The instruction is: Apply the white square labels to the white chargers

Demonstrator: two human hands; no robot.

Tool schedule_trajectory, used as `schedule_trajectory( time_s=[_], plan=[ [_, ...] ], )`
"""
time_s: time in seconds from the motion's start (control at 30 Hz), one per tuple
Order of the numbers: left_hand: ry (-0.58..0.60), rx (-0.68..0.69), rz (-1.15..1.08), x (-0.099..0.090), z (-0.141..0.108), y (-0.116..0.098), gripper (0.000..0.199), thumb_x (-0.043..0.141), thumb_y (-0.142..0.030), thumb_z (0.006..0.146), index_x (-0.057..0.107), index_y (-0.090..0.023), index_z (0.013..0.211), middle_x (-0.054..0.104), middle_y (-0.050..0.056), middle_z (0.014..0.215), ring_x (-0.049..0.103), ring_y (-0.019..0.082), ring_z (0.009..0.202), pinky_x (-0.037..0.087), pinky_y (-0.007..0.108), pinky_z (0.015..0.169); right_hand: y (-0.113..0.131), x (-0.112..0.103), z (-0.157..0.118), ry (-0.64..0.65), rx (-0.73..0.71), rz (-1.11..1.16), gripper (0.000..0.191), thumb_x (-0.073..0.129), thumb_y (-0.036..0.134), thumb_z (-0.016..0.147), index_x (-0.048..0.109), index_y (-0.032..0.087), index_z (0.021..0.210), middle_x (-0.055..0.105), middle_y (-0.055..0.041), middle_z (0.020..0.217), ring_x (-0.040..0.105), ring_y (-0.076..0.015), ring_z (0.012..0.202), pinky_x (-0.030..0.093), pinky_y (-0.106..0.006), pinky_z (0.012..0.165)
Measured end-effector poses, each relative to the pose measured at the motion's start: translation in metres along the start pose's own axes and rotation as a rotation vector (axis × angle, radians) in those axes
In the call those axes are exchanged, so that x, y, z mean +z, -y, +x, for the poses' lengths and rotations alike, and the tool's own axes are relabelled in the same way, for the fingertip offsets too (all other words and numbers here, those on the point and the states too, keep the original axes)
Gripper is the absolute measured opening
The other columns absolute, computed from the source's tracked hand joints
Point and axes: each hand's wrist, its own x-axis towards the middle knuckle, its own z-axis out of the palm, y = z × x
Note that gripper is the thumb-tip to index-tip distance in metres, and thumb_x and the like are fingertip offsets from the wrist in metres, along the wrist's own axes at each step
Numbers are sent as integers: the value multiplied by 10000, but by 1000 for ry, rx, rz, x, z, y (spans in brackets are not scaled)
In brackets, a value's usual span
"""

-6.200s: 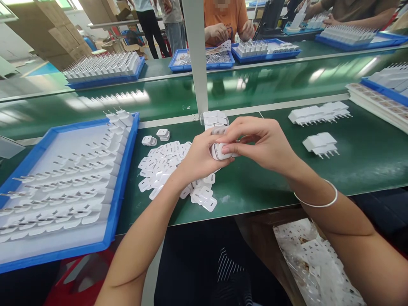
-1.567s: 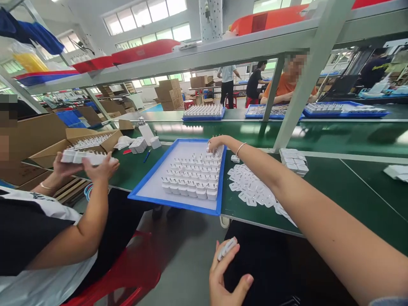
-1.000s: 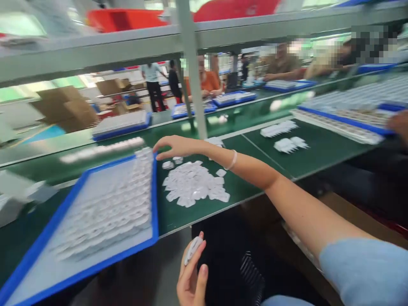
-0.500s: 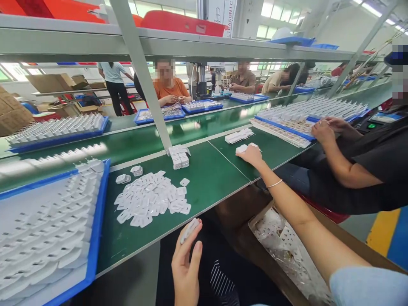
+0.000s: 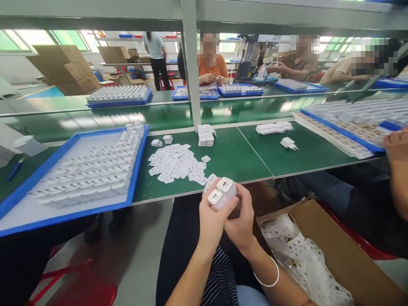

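Two white plug chargers (image 5: pixel 227 185) are held side by side above my lap, their end faces with a slot turned up towards me. My left hand (image 5: pixel 211 227) is closed around their left side, thumb across the front, with small white cover plates (image 5: pixel 209 182) by its fingers. From the right, my right hand (image 5: pixel 244 216) closes on the same chargers; its fingertips are partly hidden. Just beyond lies a heap of loose white cover plates (image 5: pixel 174 163) on the green bench (image 5: pixel 232 163). A single charger (image 5: pixel 288 143) rests on its side, pins to the right, near a row of chargers (image 5: pixel 274 127).
At left, a blue-rimmed tray (image 5: pixel 138 170) holds rows of chargers. Stacked white pieces (image 5: pixel 206 135) stand by the upright post (image 5: pixel 191 72). An open carton (image 5: pixel 344 238) with plastic bags sits low right. A co-worker's hand (image 5: pixel 397 157) is at the right edge.
My right hand has come back from the row of chargers with chargers and met my left hand over my lap. One charger lies apart on the bench. The view has swung right.
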Motion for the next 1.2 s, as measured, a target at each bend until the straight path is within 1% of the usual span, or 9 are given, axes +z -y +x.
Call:
schedule_trajectory(
  time_s=[0.23, 0.33, 0.43, 0.6, 0.67, 0.77, 0.93, 1.07, 1.2],
  plan=[
    [-50, 56, -66, -25, -14, -5, 495, 836, -257, 718, 715, -149, 1185, 733, 119, 1198, 694, 267, 1112, 550, 383, 1003, 4, -5, -16, 274, -60, 179, 814, 691, 133, 802, 343, 312, 1516, 507, -124, 1433, 507, -310, 1319, 445, -531, 1101],
    [-1, 193, 29, -47, -15, -12, 414, 830, -253, 718, 752, -150, 1112, 740, 123, 1179, 694, 282, 1112, 550, 398, 1004, 0, -17, -2, 484, -49, 391, 682, 722, 211, 826, 479, 312, 1455, 530, -106, 1435, 502, -310, 1338, 434, -517, 1119],
    [74, 329, 294, -68, -21, -23, 360, 826, -227, 709, 776, -166, 1060, 734, 124, 1185, 672, 296, 1150, 529, 426, 1040, -3, -25, 23, 550, 151, 585, 270, 668, 312, 894, 715, 285, 1158, 647, -80, 1214, 620, -250, 1129, 551, -402, 934],
    [285, 429, 609, -82, -38, -32, 418, 817, -170, 668, 762, -224, 1079, 730, 97, 1156, 708, 266, 1056, 590, 395, 937, 1, -11, 43, 740, 497, 731, 146, 818, 285, 755, 736, 224, 860, 662, -6, 797, 612, -130, 681, 502, -229, 539],
    [320, 426, 629, -84, -43, -31, 425, 810, -154, 669, 756, -230, 1084, 734, 88, 1135, 714, 250, 1040, 594, 373, 924, 3, -4, 39, 754, 539, 773, 129, 824, 265, 742, 711, 203, 739, 652, 12, 725, 578, -100, 566, 452, -207, 455],
    [272, 391, 640, -86, -49, -26, 421, 813, -163, 671, 752, -228, 1082, 734, 92, 1146, 707, 261, 1070, 583, 395, 955, 4, 0, 32, 663, 505, 709, 58, 790, 229, 780, 736, 209, 776, 699, 2, 773, 618, -106, 596, 465, -201, 448],
    [156, 415, 639, -86, -50, -25, 357, 793, -173, 717, 751, -210, 1070, 715, 107, 1204, 692, 257, 1109, 560, 420, 1003, 12, -23, 43, 449, 367, 477, 74, 736, 157, 836, 757, 225, 852, 699, 14, 702, 616, -90, 534, 490, -195, 446],
    [160, 473, 674, -84, -49, -29, 385, 789, -153, 724, 738, -212, 1101, 706, 103, 1215, 692, 243, 1104, 570, 395, 987, 27, -43, 54, 629, 363, 502, 152, 763, 129, 814, 791, 246, 907, 698, 15, 667, 596, -84, 478, 488, -188, 397],
    [168, 474, 700, -83, -48, -30, 413, 780, -168, 744, 722, -230, 1148, 687, 93, 1254, 679, 245, 1130, 567, 407, 999, 39, -44, 51, 775, 346, 585, 155, 780, 128, 798, 805, 254, 883, 701, -8, 771, 613, -90, 529, 535, -202, 428]
  ],
)
